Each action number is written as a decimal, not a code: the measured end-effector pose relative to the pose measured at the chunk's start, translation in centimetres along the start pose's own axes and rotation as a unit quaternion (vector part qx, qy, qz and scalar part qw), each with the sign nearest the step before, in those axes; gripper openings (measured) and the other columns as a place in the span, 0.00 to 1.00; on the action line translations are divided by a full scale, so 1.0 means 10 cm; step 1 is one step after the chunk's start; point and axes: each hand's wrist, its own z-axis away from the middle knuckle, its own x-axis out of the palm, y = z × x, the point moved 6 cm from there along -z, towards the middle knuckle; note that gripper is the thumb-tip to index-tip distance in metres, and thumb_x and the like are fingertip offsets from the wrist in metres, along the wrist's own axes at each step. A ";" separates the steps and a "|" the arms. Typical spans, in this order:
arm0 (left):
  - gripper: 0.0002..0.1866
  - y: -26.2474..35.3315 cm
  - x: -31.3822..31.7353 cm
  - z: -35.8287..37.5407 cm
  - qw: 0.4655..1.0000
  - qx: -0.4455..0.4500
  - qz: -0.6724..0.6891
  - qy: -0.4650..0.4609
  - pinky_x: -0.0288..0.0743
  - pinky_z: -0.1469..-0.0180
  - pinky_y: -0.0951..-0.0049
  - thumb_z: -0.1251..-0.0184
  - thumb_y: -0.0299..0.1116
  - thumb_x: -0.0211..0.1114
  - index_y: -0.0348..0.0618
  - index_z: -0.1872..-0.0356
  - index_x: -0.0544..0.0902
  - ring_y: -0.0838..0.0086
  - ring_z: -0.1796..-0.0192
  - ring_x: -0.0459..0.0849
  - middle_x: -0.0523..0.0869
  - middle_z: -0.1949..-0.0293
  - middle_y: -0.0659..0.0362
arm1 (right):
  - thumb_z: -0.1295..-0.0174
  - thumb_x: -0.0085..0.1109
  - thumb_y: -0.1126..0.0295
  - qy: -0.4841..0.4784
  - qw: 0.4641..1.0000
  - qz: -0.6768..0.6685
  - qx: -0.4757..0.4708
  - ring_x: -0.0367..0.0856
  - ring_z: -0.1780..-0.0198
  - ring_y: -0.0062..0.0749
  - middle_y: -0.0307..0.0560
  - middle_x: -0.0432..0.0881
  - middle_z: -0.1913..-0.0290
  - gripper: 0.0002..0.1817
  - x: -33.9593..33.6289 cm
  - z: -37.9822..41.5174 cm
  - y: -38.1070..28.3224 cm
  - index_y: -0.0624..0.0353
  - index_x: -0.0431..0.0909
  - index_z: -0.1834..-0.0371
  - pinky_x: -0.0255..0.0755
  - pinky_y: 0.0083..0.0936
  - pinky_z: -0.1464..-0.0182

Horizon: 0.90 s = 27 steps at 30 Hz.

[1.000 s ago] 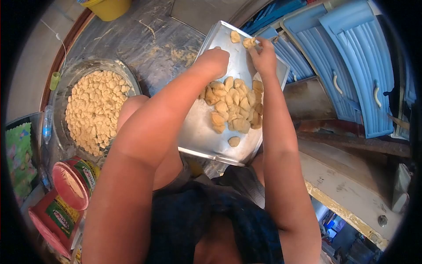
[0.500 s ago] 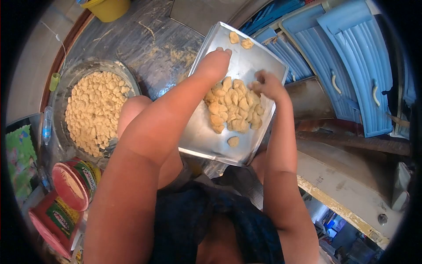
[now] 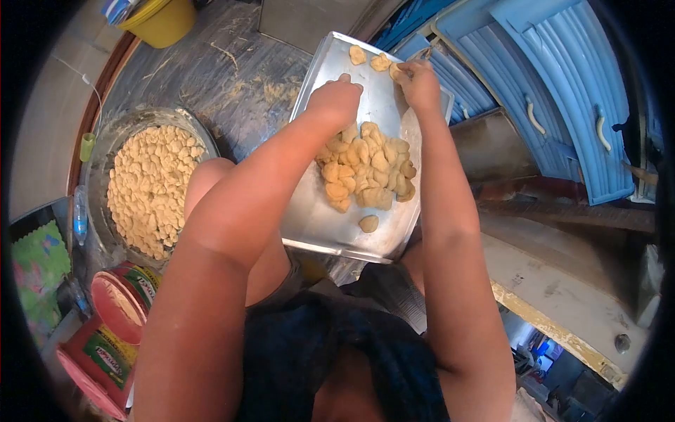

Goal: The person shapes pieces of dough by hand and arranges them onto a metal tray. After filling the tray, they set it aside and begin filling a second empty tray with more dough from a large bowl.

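A metal baking tray (image 3: 309, 221) rests tilted over my lap, with a pile of tan dough pieces (image 3: 373, 165) in its middle. Two separate dough pieces (image 3: 380, 62) lie along the far edge, and one more sits near the front. At the far right corner, my right hand (image 3: 420, 84) pinches a dough piece (image 3: 396, 71) at the tray surface. Over the tray's left side, my left hand (image 3: 336, 102) is closed with its fingers curled under; whatever it may hold is hidden.
To my left on the floor stands a wide basin (image 3: 211, 144) full of similar pieces. Red tubs (image 3: 116, 302) are near it, and a yellow bucket (image 3: 165, 24) stands farther back. Blue cabinet doors (image 3: 562, 91) and a ledge (image 3: 555, 274) flank my right.
My right hand has moved from the pile's right side to the tray's far right corner, bringing a dough piece there. My left hand stays over the left side, shifted slightly.
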 end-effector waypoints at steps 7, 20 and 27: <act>0.23 -0.06 0.02 0.01 0.999 0.008 0.022 -0.048 0.73 0.47 0.63 0.49 0.28 0.62 0.43 0.48 0.76 0.57 0.49 0.79 0.76 0.49 0.51 | 0.53 0.63 0.72 -0.446 0.891 -0.068 0.041 0.76 0.63 0.26 0.41 0.77 0.67 0.10 -0.03 0.86 0.16 0.59 0.81 0.65 0.70 0.25 0.58; 0.26 0.00 -0.03 0.04 0.995 0.001 0.006 -0.097 0.72 0.44 0.64 0.44 0.36 0.65 0.42 0.43 0.74 0.57 0.47 0.78 0.74 0.45 0.52 | 0.49 0.62 0.72 0.030 0.999 0.031 0.015 0.80 0.58 0.44 0.50 0.79 0.54 0.09 -0.11 0.22 0.37 0.58 0.83 0.63 0.74 0.30 0.52; 0.19 -0.01 -0.04 0.02 0.996 0.002 0.018 -0.092 0.72 0.44 0.64 0.43 0.34 0.62 0.43 0.50 0.77 0.58 0.45 0.77 0.74 0.44 0.51 | 0.48 0.63 0.72 -0.074 0.989 -0.114 0.053 0.81 0.60 0.34 0.49 0.80 0.52 0.16 -0.14 0.22 0.36 0.59 0.78 0.54 0.74 0.27 0.54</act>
